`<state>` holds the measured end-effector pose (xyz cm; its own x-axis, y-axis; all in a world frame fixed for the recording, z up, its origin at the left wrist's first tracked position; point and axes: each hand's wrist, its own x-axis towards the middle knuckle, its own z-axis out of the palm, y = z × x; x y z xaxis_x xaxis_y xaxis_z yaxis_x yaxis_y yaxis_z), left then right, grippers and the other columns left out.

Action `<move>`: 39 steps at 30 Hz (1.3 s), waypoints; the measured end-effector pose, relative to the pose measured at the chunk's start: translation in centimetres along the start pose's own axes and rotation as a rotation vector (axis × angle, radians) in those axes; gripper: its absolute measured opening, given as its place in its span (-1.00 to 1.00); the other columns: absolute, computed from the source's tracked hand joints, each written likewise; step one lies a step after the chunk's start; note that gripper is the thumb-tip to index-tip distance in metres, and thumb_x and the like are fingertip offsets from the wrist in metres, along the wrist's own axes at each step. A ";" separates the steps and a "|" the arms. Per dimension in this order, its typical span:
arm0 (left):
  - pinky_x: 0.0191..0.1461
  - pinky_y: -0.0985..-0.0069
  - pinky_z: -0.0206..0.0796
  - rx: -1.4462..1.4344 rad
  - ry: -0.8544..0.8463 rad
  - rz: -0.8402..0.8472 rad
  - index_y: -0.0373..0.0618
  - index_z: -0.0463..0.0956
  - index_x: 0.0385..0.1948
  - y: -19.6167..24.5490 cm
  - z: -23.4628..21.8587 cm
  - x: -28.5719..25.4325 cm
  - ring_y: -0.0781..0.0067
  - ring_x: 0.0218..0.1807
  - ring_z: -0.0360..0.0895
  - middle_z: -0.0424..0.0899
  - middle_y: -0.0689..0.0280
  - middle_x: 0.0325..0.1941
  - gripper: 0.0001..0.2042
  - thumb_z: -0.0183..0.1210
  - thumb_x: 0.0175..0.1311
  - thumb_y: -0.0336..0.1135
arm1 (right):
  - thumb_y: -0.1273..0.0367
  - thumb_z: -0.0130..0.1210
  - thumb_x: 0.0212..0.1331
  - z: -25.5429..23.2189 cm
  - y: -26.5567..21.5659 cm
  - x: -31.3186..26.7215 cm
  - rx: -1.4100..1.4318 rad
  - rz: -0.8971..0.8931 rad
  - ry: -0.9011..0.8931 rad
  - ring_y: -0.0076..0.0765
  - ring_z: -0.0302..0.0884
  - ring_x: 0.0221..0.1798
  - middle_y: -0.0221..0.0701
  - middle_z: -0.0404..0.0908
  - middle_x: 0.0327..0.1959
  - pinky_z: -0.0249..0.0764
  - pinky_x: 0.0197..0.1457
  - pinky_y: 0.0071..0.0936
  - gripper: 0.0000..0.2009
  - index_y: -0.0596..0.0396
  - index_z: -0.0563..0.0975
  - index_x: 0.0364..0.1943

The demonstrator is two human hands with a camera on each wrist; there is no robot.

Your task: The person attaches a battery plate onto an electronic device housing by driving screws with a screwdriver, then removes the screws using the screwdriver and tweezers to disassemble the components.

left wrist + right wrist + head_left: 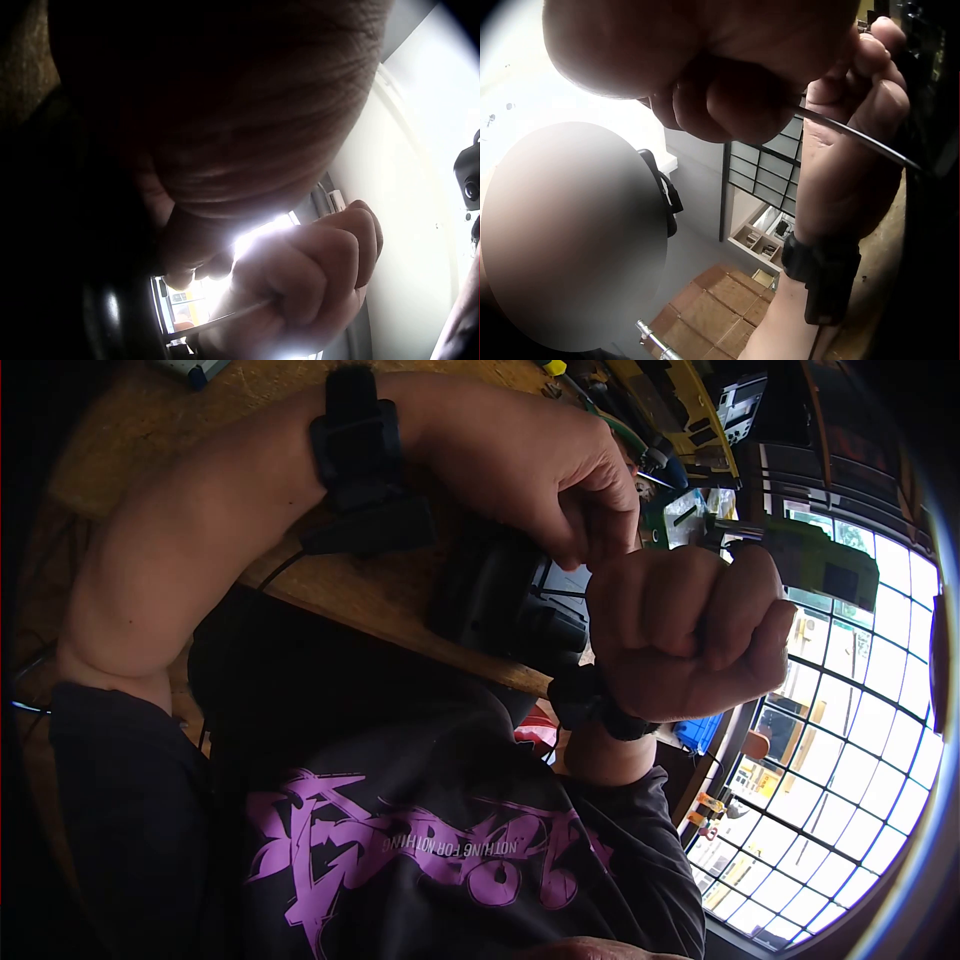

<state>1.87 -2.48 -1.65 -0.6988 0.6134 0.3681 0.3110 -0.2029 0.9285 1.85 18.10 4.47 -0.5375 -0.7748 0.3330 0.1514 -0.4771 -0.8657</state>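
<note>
My right hand (pixel 690 625) is curled in a fist around a tool with a thin metal shaft (pixel 859 137). Its handle is hidden inside the fist. The shaft slants from the fist toward a black device (pixel 490 595) with a rounded housing and a grey panel, which sits at the bench edge. Over the device's far side hangs my left hand (pixel 560 470), its thumb and fingers bent with the tips close together. In the left wrist view, left fingertips (pixel 180 279) come down right at the device's edge; I cannot tell whether they grip it.
Under the device is a wooden bench (pixel 340 595), its near edge close to my body. Tools and yellow-edged parts (pixel 690 410) crowd the bench beyond my hands. To the right is a large gridded window (pixel 830 710), with a blue container (pixel 698 733) below my right wrist.
</note>
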 end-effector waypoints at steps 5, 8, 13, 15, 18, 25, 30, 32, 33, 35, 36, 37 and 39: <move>0.23 0.50 0.61 0.003 -0.009 0.010 -0.38 0.69 0.04 -0.1 0.0 0.0 0.49 0.04 0.78 0.83 0.20 -0.01 -0.76 0.30 0.36 -0.60 | -0.09 -0.15 0.68 0.0 0.1 0.1 -0.001 0.026 -0.093 -0.44 0.01 -0.71 -0.45 0.29 -0.70 0.03 -0.58 -0.38 -0.43 -0.06 0.39 -0.51; 0.22 0.50 0.60 0.074 -0.001 0.043 -0.37 0.69 0.04 -0.1 -0.1 0.0 0.50 0.04 0.78 0.84 0.22 -0.01 -0.75 0.30 0.36 -0.60 | -0.09 -0.12 0.65 0.1 -0.4 0.1 -0.057 0.053 -0.226 -0.41 0.07 -0.74 -0.40 0.32 -0.71 0.06 -0.60 -0.38 -0.40 -0.04 0.43 -0.57; 0.21 0.50 0.59 0.079 0.001 -0.008 -0.36 0.70 0.05 -0.3 -0.1 0.0 0.51 0.04 0.77 0.84 0.23 -0.04 -0.75 0.30 0.37 -0.59 | -0.08 -0.13 0.63 -1.0 -0.8 1.3 -0.075 0.097 -0.313 -0.37 0.21 -0.74 -0.34 0.39 -0.71 0.16 -0.64 -0.41 -0.36 -0.01 0.45 -0.65; 0.20 0.50 0.59 0.117 0.014 0.014 -0.36 0.69 0.05 -0.6 -0.2 0.0 0.51 0.04 0.77 0.84 0.23 -0.04 -0.75 0.30 0.37 -0.59 | -0.08 -0.14 0.63 -1.4 -1.0 1.8 -0.094 0.123 -0.367 -0.35 0.25 -0.74 -0.32 0.41 -0.70 0.20 -0.64 -0.42 -0.35 -0.01 0.45 -0.65; 0.21 0.50 0.60 0.115 -0.001 0.030 -0.38 0.69 0.04 -0.7 -0.2 0.2 0.51 0.04 0.77 0.84 0.22 -0.05 -0.76 0.30 0.36 -0.60 | -0.06 -0.13 0.61 -1.8 -0.9 2.0 -0.148 0.100 -0.414 -0.28 0.33 -0.74 -0.28 0.44 -0.70 0.26 -0.64 -0.42 -0.36 0.03 0.46 -0.65; 0.21 0.49 0.60 -0.005 0.025 0.045 -0.36 0.66 0.10 -0.9 -0.2 0.0 0.50 0.04 0.76 0.82 0.23 0.01 -0.69 0.33 0.33 -0.58 | -0.10 -0.06 0.57 -1.9 -0.7 2.0 -0.033 0.149 -0.367 -0.34 0.39 -0.66 -0.27 0.50 -0.64 0.27 -0.59 -0.42 -0.37 0.03 0.46 -0.64; 0.25 0.47 0.57 0.021 0.152 -0.004 -0.34 0.65 0.12 -0.4 0.2 0.1 0.50 0.05 0.73 0.80 0.26 0.07 -0.67 0.35 0.33 -0.55 | -0.08 0.01 0.49 -1.0 -1.3 1.5 -0.128 0.190 -0.330 -0.34 0.35 -0.62 -0.26 0.49 -0.55 0.32 -0.52 -0.40 -0.49 0.02 0.47 -0.48; 0.31 0.44 0.51 0.043 0.201 0.108 -0.30 0.66 0.12 -0.9 0.6 0.3 0.49 0.11 0.70 0.79 0.26 0.08 -0.66 0.35 0.32 -0.52 | -0.08 0.06 0.49 -0.1 -1.5 1.3 -0.144 0.254 -0.221 -0.32 0.31 -0.60 -0.30 0.44 -0.50 0.37 -0.53 -0.37 -0.56 -0.01 0.41 -0.31; 0.31 0.44 0.51 0.042 0.198 0.103 -0.30 0.66 0.12 -0.8 0.6 0.3 0.49 0.11 0.70 0.79 0.26 0.08 -0.66 0.35 0.32 -0.52 | -0.08 0.06 0.49 0.1 -1.3 1.2 -0.139 0.252 -0.218 -0.32 0.31 -0.60 -0.30 0.44 -0.50 0.37 -0.53 -0.37 -0.56 -0.01 0.41 -0.31; 0.37 0.40 0.46 0.243 0.237 0.131 -0.26 0.66 0.14 -0.7 0.4 0.4 0.45 0.16 0.68 0.78 0.25 0.11 -0.65 0.37 0.32 -0.46 | -0.08 0.04 0.50 0.2 -1.1 1.2 -0.202 0.168 -0.150 -0.30 0.35 -0.55 -0.31 0.44 -0.49 0.34 -0.52 -0.36 -0.58 -0.03 0.37 -0.26; 0.37 0.40 0.46 0.240 0.230 0.131 -0.26 0.66 0.14 -0.7 0.4 0.3 0.45 0.16 0.68 0.78 0.25 0.11 -0.65 0.37 0.32 -0.46 | -0.07 0.02 0.52 0.1 -1.2 1.1 -0.213 0.138 -0.143 -0.27 0.39 -0.50 -0.30 0.46 -0.46 0.37 -0.50 -0.33 -0.60 -0.05 0.38 -0.23; 0.37 0.38 0.46 0.329 0.282 0.118 -0.25 0.66 0.14 -0.7 0.5 0.2 0.41 0.18 0.68 0.78 0.24 0.12 -0.65 0.37 0.32 -0.44 | -0.07 0.02 0.52 0.0 -1.2 1.0 -0.216 0.134 -0.134 -0.27 0.39 -0.50 -0.30 0.46 -0.46 0.37 -0.50 -0.33 -0.60 -0.05 0.38 -0.23; 0.38 0.35 0.47 0.414 0.323 0.107 -0.24 0.66 0.13 -1.1 0.7 0.3 0.37 0.20 0.68 0.77 0.23 0.13 -0.64 0.37 0.31 -0.41 | 0.00 -0.01 0.55 -0.1 -1.2 0.8 -0.377 -0.002 -0.089 -0.24 0.42 -0.46 -0.30 0.48 -0.42 0.44 -0.42 -0.29 -0.66 -0.05 0.40 -0.20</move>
<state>1.75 -1.54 -2.61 -0.7918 0.3262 0.5164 0.5737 0.1070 0.8121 1.18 18.05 5.76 -0.4610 -0.8148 0.3516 -0.1738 -0.3057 -0.9361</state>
